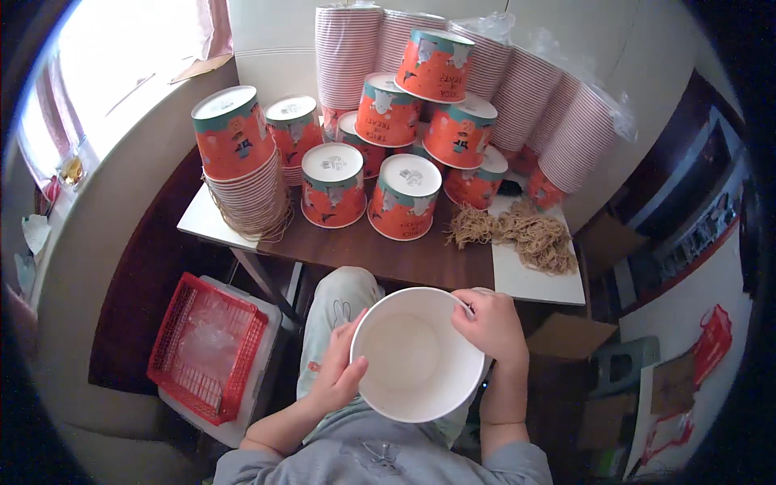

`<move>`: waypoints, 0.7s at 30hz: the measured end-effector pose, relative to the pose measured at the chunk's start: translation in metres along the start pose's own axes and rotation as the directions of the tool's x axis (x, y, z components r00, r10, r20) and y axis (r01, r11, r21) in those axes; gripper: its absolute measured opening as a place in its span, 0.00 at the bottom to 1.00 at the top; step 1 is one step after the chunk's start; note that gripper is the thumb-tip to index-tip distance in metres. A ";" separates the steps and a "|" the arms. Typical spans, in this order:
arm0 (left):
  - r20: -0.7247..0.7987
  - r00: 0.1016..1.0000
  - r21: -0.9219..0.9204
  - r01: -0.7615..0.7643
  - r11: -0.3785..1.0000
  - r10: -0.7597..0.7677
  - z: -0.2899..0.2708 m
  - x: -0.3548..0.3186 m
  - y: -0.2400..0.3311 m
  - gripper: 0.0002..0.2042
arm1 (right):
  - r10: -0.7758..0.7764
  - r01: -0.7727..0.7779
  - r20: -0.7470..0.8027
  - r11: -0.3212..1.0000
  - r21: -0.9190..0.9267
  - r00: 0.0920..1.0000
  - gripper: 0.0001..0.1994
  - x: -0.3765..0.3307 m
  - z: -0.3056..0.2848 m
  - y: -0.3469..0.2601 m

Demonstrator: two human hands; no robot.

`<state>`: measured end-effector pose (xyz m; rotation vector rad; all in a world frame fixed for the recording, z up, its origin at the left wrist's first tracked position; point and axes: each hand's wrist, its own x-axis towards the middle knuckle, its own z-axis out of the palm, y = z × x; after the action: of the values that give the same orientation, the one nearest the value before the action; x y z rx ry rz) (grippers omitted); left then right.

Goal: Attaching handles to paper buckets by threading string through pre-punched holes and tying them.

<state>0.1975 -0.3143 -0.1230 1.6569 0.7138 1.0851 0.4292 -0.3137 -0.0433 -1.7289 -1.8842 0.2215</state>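
Over my lap is a paper bucket (414, 356), its mouth facing up and its plain white inside empty. My left hand (339, 370) holds its left side, the thumb near the rim. At the upper right of the rim, my right hand (490, 325) grips the wall with bent fingers; what its fingertips do there is partly hidden. On the table just beyond, orange and green paper buckets (402, 202) stand upside down, several piled into a pyramid. Right of them lies a tangled heap of tan cords (533, 236).
A nested bucket stack (241, 162) with cords hanging round it stands at the table's left end. Tall wrapped bucket stacks (349, 56) line the wall. A red basket (174, 347) sits on a pale bin at lower left. A cardboard flap (570, 335) juts out at right, near a green stool (624, 364).
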 end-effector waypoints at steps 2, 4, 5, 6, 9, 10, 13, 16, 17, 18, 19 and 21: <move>-0.001 1.000 0.022 -0.003 1.000 0.003 -0.001 -0.001 0.000 0.28 | 0.019 -0.020 0.013 1.000 0.012 1.000 0.08 0.001 0.002 -0.001; 0.011 0.999 0.069 -0.033 0.997 0.032 0.000 0.000 0.004 0.29 | 0.050 -0.051 -0.023 0.997 -0.063 0.998 0.05 -0.001 0.005 0.000; 0.026 0.998 0.116 -0.064 0.991 0.061 0.001 0.000 0.005 0.29 | 0.049 -0.051 -0.023 0.997 -0.066 0.999 0.05 -0.001 0.008 -0.001; 0.024 0.998 0.118 -0.063 0.991 0.061 0.002 0.000 0.004 0.29 | 0.046 -0.055 -0.063 0.986 -0.158 0.997 0.04 -0.001 0.012 -0.002; 0.038 0.997 0.210 -0.069 0.975 0.062 0.006 -0.002 -0.001 0.30 | 0.000 -0.037 -0.141 0.965 -0.258 0.990 0.03 0.001 0.028 0.001; 0.032 0.997 0.241 -0.071 0.968 0.065 0.008 -0.003 -0.002 0.30 | -0.036 -0.014 -0.181 0.963 -0.270 0.983 0.04 0.002 0.033 0.004; 0.008 1.000 0.250 -0.027 0.968 0.026 0.014 -0.010 -0.016 0.30 | -0.111 0.052 -0.190 0.954 -0.294 0.976 0.04 0.002 0.053 0.017; 0.022 0.999 0.290 0.039 0.956 -0.047 0.017 -0.015 -0.035 0.28 | -0.176 0.083 -0.260 0.939 -0.332 0.949 0.05 -0.001 0.074 0.027; 0.043 0.996 0.356 0.061 0.933 -0.082 0.017 -0.017 -0.041 0.27 | -0.176 0.082 -0.261 0.939 -0.333 0.949 0.05 -0.003 0.079 0.028; 0.037 0.996 0.360 0.064 0.931 -0.083 0.018 -0.021 -0.051 0.27 | -0.198 0.114 -0.240 0.939 -0.324 0.950 0.06 -0.003 0.086 0.029; 0.019 0.995 0.373 0.081 0.924 -0.095 0.018 -0.025 -0.062 0.26 | -0.220 0.143 -0.220 0.938 -0.317 0.950 0.07 -0.002 0.090 0.032; 0.001 0.994 0.386 0.098 0.917 -0.107 0.018 -0.027 -0.068 0.26 | -0.236 0.182 -0.194 0.948 -0.259 0.952 0.07 0.000 0.097 0.041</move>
<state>0.2055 -0.3218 -0.1975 1.9336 1.0402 0.8870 0.4150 -0.2830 -0.1431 -1.6063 -1.9692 -0.2824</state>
